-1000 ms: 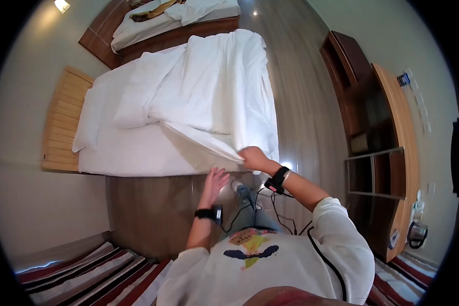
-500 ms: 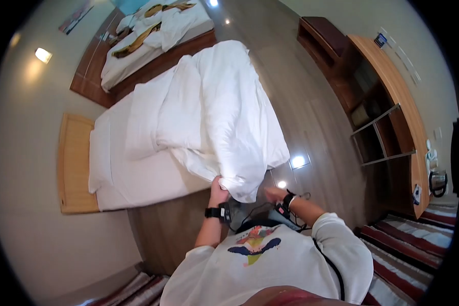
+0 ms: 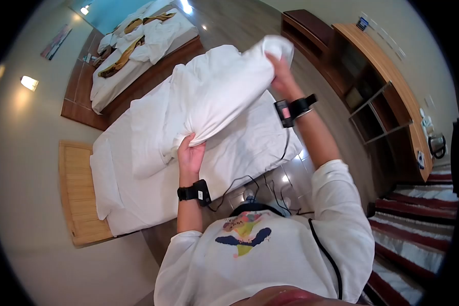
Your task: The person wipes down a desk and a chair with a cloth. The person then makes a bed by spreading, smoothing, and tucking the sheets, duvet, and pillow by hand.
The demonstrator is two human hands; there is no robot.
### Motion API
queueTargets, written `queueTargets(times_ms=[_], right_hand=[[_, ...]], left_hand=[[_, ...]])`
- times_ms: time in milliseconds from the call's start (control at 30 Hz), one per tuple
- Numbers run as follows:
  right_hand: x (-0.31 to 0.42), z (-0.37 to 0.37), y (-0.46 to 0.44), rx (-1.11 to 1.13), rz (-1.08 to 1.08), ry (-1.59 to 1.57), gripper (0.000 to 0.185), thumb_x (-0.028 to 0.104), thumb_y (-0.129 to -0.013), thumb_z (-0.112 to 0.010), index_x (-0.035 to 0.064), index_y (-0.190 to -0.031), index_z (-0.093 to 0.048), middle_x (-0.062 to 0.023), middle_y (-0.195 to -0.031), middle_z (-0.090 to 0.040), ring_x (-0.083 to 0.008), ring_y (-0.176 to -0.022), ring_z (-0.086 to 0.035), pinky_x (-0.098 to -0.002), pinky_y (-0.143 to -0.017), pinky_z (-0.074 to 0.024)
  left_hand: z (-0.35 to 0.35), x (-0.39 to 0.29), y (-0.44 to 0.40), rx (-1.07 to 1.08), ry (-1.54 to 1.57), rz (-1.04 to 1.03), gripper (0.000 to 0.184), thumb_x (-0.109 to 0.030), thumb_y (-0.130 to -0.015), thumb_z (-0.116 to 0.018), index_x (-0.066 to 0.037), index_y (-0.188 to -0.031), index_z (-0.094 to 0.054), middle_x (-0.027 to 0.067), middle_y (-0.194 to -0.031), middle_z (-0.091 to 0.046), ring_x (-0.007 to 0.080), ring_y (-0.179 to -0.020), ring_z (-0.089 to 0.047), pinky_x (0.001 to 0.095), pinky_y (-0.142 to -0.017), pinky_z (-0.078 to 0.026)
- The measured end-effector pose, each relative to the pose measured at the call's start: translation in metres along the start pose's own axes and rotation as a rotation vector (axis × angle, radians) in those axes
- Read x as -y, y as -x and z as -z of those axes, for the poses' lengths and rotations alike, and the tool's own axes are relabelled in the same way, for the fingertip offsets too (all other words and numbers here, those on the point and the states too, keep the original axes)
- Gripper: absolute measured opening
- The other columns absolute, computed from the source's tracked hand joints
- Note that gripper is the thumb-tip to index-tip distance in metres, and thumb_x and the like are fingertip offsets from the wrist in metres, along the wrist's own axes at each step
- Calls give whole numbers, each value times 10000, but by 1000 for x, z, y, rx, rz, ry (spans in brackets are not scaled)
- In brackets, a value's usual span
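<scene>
A white duvet point(image 3: 224, 99) lies bunched over the near bed, its right part lifted above the mattress. My left hand point(image 3: 191, 154) grips the duvet's near edge, where folds gather at the fingers. Farther out and to the right, my right hand point(image 3: 284, 76) is closed on the raised end of the duvet, with some fingers hidden by the cloth. Under the lifted part shows the white-sheeted mattress point(image 3: 239, 163). A white pillow point(image 3: 107, 191) rests by the light wooden headboard point(image 3: 81, 191). Each wrist wears a black strapped device with a cable.
Another bed point(image 3: 137, 56) with rumpled white bedding and brownish-gold cloths stands beyond. To the right are a wooden desk unit point(image 3: 377, 71) with open shelves and a kettle point(image 3: 436, 145). Striped curtains point(image 3: 413, 224) hang at lower right. Cables point(image 3: 275, 191) dangle before my waist.
My right hand has moved up and away, now holding the duvet's end raised. My left hand has shifted up and left with the duvet edge. More mattress shows at the near side.
</scene>
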State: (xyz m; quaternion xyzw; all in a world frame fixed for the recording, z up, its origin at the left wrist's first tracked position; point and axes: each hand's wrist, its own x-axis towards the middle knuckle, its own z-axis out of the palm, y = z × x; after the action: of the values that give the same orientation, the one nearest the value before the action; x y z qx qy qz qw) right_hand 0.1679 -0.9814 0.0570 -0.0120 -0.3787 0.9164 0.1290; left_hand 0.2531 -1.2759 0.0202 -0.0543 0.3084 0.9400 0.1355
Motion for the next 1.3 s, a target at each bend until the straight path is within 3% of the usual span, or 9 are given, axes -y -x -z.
queueTargets(times_ms=[133, 300, 600, 800, 900, 933, 1033, 1100, 1300], right_hand=[[66, 4, 61, 108, 291, 304, 480, 88, -715, -563, 36, -1133, -332, -71, -1041, -455, -148, -938, -460, -269, -787, -386], [18, 151, 154, -355, 146, 744, 600, 63, -658, -569, 1, -1173, -267, -117, -1107, -417, -198, -987, -424, -287, -824, -349], [-121, 272, 252, -403, -292, 1248, 688, 54, -591, -577, -3, -1182, -229, -179, -1078, -435, -265, -978, -436, -302, -830, -346], [-152, 283, 253, -640, -678, 1088, 674, 80, -611, -553, -19, -1175, -198, -196, -916, -463, -282, -820, -482, -349, -651, -409], [-186, 413, 248, -356, -914, 1054, 304, 98, -640, -533, -12, -917, -472, -93, -734, -472, -181, -590, -467, -339, -488, -384], [-226, 445, 260, -345, -650, 1175, 34, 82, -599, -533, 71, -616, -560, -95, -554, -521, -205, -533, -509, -324, -507, -394], [-222, 480, 249, -63, -850, 1527, 46, 73, -597, -537, 35, -620, -524, -88, -610, -543, -197, -587, -550, -331, -512, -420], [-236, 473, 246, -469, -867, 961, 221, 77, -702, -469, 12, -911, -506, -102, -759, -547, -211, -671, -548, -365, -569, -424], [-258, 203, 296, -199, -1044, 1036, 304, 151, -753, -428, 9, -1020, -452, -113, -850, -566, -203, -732, -563, -324, -614, -423]], left_hand=[[8, 15, 30, 0, -29, 51, 316, -124, -788, -409, 45, -1054, -384, 126, -1006, -494, 225, -976, -455, 337, -878, -332], [102, 24, 56, 226, -1170, 673, 289, -213, -827, -386, -34, -1042, -459, 72, -953, -540, 148, -884, -503, 244, -758, -372], [192, -29, 141, -589, -563, 23, 211, -187, -813, -413, -24, -922, -491, 73, -916, -555, 147, -837, -520, 214, -659, -389], [204, -44, 194, -596, -446, -7, 211, -202, -813, -420, -31, -908, -498, 83, -939, -548, 153, -854, -518, 232, -682, -389], [232, -63, 229, -655, -404, -75, 214, -204, -817, -416, -30, -911, -499, 84, -937, -551, 150, -855, -520, 232, -681, -389], [243, -73, 244, -702, -391, -112, 213, -202, -820, -414, -30, -912, -499, 85, -934, -553, 148, -854, -521, 229, -677, -390], [279, -99, 277, -769, -420, -283, 211, -200, -822, -411, -32, -908, -505, 82, -925, -557, 137, -844, -523, 217, -658, -391], [305, -120, 307, -838, -403, -340, 204, -194, -822, -408, -33, -893, -511, 74, -910, -562, 124, -818, -527, 204, -645, -387], [384, -154, 375, -1000, -528, -271, 166, -188, -815, -416, -67, -849, -523, 36, -821, -585, 73, -706, -535, 174, -570, -377]])
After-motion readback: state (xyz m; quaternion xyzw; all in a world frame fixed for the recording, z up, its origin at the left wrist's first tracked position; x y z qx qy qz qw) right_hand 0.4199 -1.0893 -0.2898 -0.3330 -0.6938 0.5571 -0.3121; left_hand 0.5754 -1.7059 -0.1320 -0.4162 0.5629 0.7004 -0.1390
